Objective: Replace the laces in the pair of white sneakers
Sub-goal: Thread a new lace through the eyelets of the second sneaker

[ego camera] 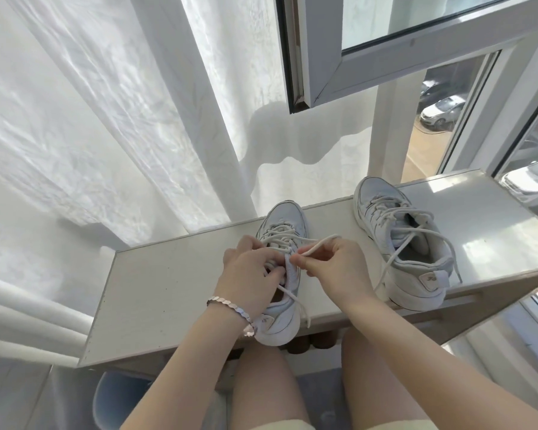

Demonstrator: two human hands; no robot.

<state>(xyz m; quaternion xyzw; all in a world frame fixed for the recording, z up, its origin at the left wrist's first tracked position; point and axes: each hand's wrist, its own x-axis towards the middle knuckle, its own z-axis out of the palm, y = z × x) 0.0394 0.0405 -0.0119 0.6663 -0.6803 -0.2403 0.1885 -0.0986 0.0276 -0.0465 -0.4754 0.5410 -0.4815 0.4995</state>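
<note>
Right hand [333, 265] is pinching the lace [316, 245]; left hand [249, 274], fingers curled, is steadying the sneaker [280, 324]. Probably best pulling straight, slowly, one eyelet each time.

Sneakers: two, left sneaker [288, 217], right sneaker [416, 274]. Laces: two, left lace [280, 234], right lace [385, 209]. Hands: two, left hand [249, 274], right hand [339, 265]. Bracelet [230, 307]: one. Bench [156, 290]: one.

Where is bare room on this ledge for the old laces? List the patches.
Widest bare patch: the ledge between its left end and the left hand. A second lies right of the other sneaker, up to the ledge's right end. Crowded: the strip between the held sneaker and the other one, where the right hand pinches a lace.
</note>
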